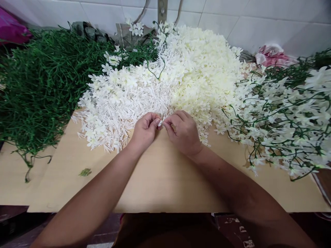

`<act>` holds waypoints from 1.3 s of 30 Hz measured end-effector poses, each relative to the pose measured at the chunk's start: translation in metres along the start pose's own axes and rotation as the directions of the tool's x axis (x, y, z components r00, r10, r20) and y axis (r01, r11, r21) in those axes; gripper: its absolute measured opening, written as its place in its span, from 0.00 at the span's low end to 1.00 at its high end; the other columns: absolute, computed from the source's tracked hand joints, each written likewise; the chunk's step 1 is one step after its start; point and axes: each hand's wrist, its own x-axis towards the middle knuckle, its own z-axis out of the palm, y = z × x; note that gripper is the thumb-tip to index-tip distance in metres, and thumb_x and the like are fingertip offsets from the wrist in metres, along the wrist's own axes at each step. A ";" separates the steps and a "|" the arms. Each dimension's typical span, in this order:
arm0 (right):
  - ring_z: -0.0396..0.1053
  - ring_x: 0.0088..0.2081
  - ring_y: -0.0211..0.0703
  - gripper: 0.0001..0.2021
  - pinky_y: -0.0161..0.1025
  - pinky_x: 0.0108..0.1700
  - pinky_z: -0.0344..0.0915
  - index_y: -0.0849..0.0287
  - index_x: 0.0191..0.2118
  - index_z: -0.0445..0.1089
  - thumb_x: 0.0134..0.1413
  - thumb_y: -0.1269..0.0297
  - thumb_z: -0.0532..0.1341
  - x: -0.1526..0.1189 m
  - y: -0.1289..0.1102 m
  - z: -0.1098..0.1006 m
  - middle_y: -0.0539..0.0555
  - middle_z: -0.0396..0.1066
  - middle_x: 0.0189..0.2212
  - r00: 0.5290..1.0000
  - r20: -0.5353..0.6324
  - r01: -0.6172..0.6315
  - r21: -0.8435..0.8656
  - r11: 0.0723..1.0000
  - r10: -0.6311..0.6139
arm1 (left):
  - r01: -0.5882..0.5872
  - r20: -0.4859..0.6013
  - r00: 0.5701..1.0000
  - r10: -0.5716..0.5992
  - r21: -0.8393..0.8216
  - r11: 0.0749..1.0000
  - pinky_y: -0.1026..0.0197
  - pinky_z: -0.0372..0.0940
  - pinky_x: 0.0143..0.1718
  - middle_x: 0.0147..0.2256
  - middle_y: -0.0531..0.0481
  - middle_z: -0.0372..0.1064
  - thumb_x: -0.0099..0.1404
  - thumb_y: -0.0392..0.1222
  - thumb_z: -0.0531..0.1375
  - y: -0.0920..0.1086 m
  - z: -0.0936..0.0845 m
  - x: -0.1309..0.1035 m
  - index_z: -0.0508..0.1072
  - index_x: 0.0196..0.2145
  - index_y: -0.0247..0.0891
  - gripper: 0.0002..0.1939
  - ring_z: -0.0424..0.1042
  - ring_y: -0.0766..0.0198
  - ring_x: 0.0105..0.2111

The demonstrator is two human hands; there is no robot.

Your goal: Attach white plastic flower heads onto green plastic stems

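My left hand (146,129) and my right hand (181,129) meet just in front of a heap of white stems (147,100). Between their fingertips is a small white piece (160,123), pinched from both sides; its shape is mostly hidden by the fingers. Cream-white petal flowers (207,69) are piled behind and to the right of my hands. More white flowers (124,77) lie on top of the stems at the left.
Green plastic stems (51,75) form a big heap on the left. Finished-looking sprays of white flowers on green stems (289,120) lie at the right. Cardboard (165,186) covers the table, with a small green scrap (85,172). A tiled wall (232,17) stands behind.
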 end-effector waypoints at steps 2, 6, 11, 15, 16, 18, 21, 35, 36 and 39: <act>0.67 0.34 0.46 0.10 0.43 0.40 0.65 0.58 0.28 0.68 0.61 0.66 0.57 0.000 0.001 0.001 0.56 0.73 0.29 0.999 -0.010 -0.043 0.097 0.994 0.044 | -0.011 0.013 1.000 0.011 -0.044 0.999 0.66 0.63 0.31 0.22 0.56 0.66 0.60 0.43 0.63 0.000 -0.001 -0.001 0.69 0.28 0.36 0.09 0.65 0.71 0.24; 0.68 0.32 0.40 0.05 0.39 0.37 0.67 0.58 0.30 0.70 0.56 0.68 0.59 0.000 0.004 0.001 0.52 0.73 0.29 0.959 0.073 -0.276 0.458 0.845 0.274 | -0.005 0.029 1.000 0.009 -0.123 0.992 0.64 0.67 0.34 0.25 0.55 0.70 0.57 0.48 0.67 0.002 -0.002 -0.001 0.70 0.34 0.37 0.14 0.70 0.69 0.25; 0.69 0.31 0.37 0.03 0.38 0.37 0.68 0.58 0.31 0.70 0.50 0.65 0.63 0.002 0.005 0.001 0.49 0.72 0.28 0.876 0.248 -0.456 0.708 0.540 0.414 | -0.013 0.006 1.000 0.014 -0.067 0.998 0.64 0.66 0.33 0.24 0.54 0.70 0.52 0.47 0.70 0.005 -0.003 -0.003 0.72 0.31 0.36 0.15 0.70 0.69 0.26; 0.68 0.30 0.36 0.07 0.37 0.35 0.68 0.57 0.32 0.68 0.49 0.62 0.65 0.001 0.000 0.001 0.48 0.70 0.27 0.891 0.225 -0.416 0.752 0.511 0.395 | 0.000 0.028 1.000 0.003 -0.105 0.994 0.64 0.66 0.33 0.24 0.54 0.71 0.50 0.51 0.71 0.006 -0.005 -0.004 0.74 0.30 0.36 0.17 0.69 0.69 0.26; 0.68 0.30 0.36 0.07 0.37 0.35 0.68 0.57 0.33 0.67 0.49 0.62 0.65 0.001 -0.001 0.001 0.48 0.69 0.27 0.894 0.222 -0.410 0.755 0.512 0.388 | 0.013 0.038 0.999 -0.008 -0.121 0.993 0.64 0.66 0.33 0.25 0.54 0.71 0.48 0.51 0.72 0.006 -0.005 -0.004 0.74 0.29 0.36 0.18 0.69 0.69 0.26; 0.68 0.30 0.36 0.09 0.37 0.35 0.69 0.57 0.36 0.67 0.49 0.62 0.66 0.000 -0.003 0.000 0.48 0.69 0.28 0.902 0.223 -0.398 0.764 0.509 0.370 | 0.052 0.059 0.997 -0.042 -0.164 0.985 0.65 0.65 0.33 0.25 0.53 0.72 0.46 0.53 0.73 0.006 -0.005 -0.003 0.74 0.28 0.35 0.20 0.69 0.70 0.27; 0.69 0.33 0.37 0.10 0.38 0.37 0.70 0.57 0.39 0.68 0.50 0.62 0.65 0.000 -0.003 0.000 0.50 0.68 0.31 0.919 0.224 -0.371 0.770 0.519 0.324 | 0.091 0.069 0.995 -0.077 -0.244 0.966 0.66 0.64 0.31 0.24 0.55 0.71 0.42 0.52 0.75 0.007 -0.004 -0.003 0.73 0.28 0.35 0.22 0.68 0.71 0.25; 0.65 0.28 0.37 0.08 0.36 0.33 0.66 0.57 0.28 0.64 0.49 0.61 0.63 0.005 0.004 -0.001 0.49 0.66 0.25 0.932 0.194 -0.346 0.723 0.598 0.305 | -0.200 -0.149 0.897 0.415 0.701 0.685 0.57 0.62 0.39 0.34 0.45 0.73 0.62 0.44 0.61 0.065 -0.007 0.074 0.74 0.31 0.36 0.08 0.70 0.59 0.35; 0.65 0.28 0.37 0.08 0.36 0.33 0.66 0.57 0.27 0.64 0.49 0.61 0.63 0.005 0.004 -0.001 0.49 0.66 0.25 0.931 0.196 -0.349 0.722 0.597 0.306 | -0.179 -0.115 0.883 0.455 0.813 0.553 0.54 0.62 0.44 0.40 0.41 0.74 0.63 0.45 0.60 0.069 0.000 0.087 0.75 0.35 0.35 0.10 0.71 0.54 0.41; 0.65 0.28 0.37 0.09 0.37 0.34 0.65 0.57 0.27 0.64 0.48 0.60 0.64 0.005 0.006 -0.002 0.49 0.66 0.25 0.927 0.186 -0.351 0.733 0.582 0.325 | -0.109 0.015 0.919 0.394 0.970 0.217 0.47 0.58 0.51 0.48 0.36 0.72 0.65 0.42 0.58 0.076 0.018 0.116 0.76 0.39 0.34 0.10 0.67 0.44 0.52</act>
